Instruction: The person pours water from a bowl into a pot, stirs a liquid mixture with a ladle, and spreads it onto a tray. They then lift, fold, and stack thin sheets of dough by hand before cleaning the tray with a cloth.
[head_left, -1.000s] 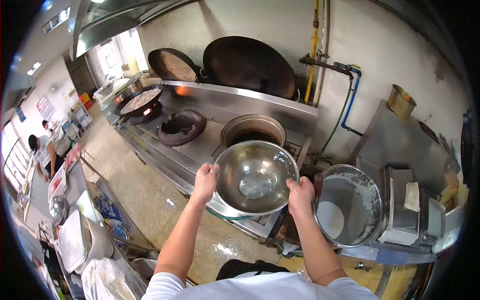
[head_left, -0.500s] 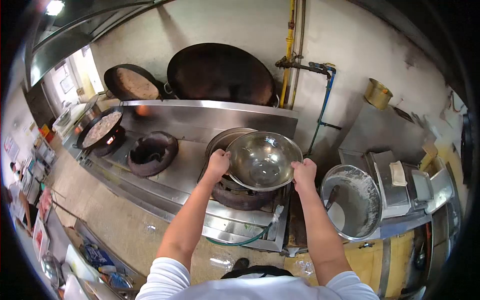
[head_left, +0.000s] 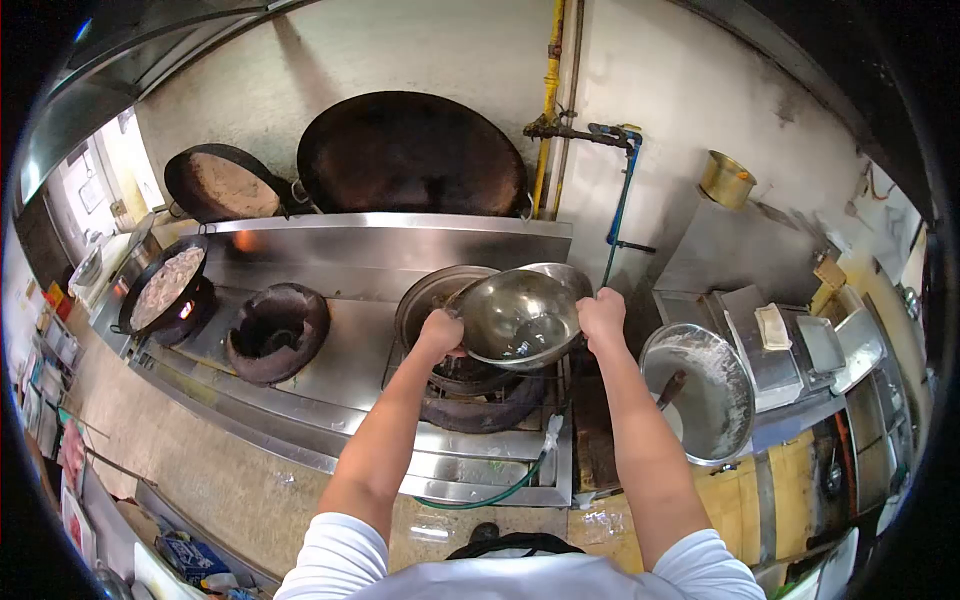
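A shiny steel mixing bowl (head_left: 520,318) hangs between my two hands, tilted, with its inside facing me and water-like glints at the bottom. My left hand (head_left: 441,337) is closed on its left rim, and my right hand (head_left: 601,318) grips the rim on the opposite side. Behind and below the bowl, partly covered by it, a round metal pot (head_left: 415,305) stands on the right-hand burner (head_left: 480,408). To the right of my right forearm is a large metal basin (head_left: 725,385) with white residue on its wall and a dark-handled utensil (head_left: 672,388) inside.
A round burner (head_left: 278,335) sits left of the pot. Farther left, a wok (head_left: 168,288) of pale pieces is over a flame. Against the wall lean a big dark wok (head_left: 412,150) and a smaller pan (head_left: 235,185). A green hose (head_left: 500,496) runs along the stove's front.
The bowl has tipped over toward the left, its right side rising with my right hand. My view has shifted slightly to the right. Both hands keep their hold.
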